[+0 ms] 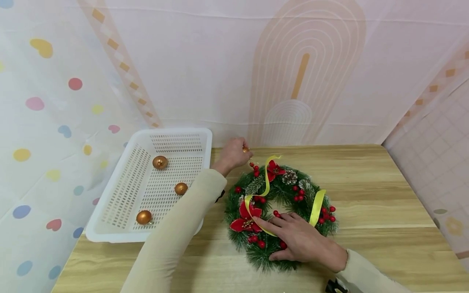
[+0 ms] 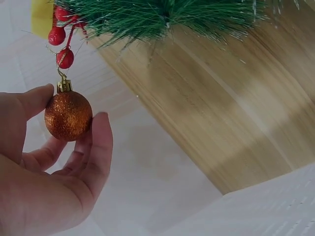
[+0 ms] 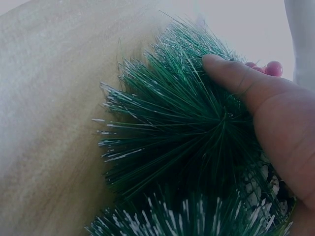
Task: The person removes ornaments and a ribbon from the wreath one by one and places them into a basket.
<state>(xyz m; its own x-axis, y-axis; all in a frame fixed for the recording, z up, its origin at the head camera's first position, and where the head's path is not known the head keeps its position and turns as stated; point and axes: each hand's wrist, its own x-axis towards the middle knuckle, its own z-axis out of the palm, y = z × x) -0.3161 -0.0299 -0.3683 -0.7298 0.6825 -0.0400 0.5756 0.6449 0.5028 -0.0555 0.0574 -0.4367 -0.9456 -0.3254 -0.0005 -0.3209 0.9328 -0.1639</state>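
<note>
A green Christmas wreath point(image 1: 253, 248) with red berries, red poinsettias, pinecones and a yellow ribbon point(image 1: 318, 205) lies on the wooden table. Just beyond its far left edge, my left hand point(image 1: 233, 154) pinches a glittery copper bauble point(image 2: 69, 115) between thumb and fingers. In the left wrist view, the bauble's gold cap and loop point(image 2: 63, 81) point toward red berries point(image 2: 65, 58) on the wreath; whether the loop touches them I cannot tell. My right hand point(image 1: 300, 240) rests spread on the wreath's near side, its thumb over the green needles point(image 3: 167, 123).
To the left stands a white perforated plastic basket point(image 1: 110, 203) holding three copper baubles, one of them a glittery bauble point(image 1: 181, 188). A patterned cloth backdrop point(image 1: 205, 81) rises behind the wooden table point(image 1: 384, 228) and along its sides.
</note>
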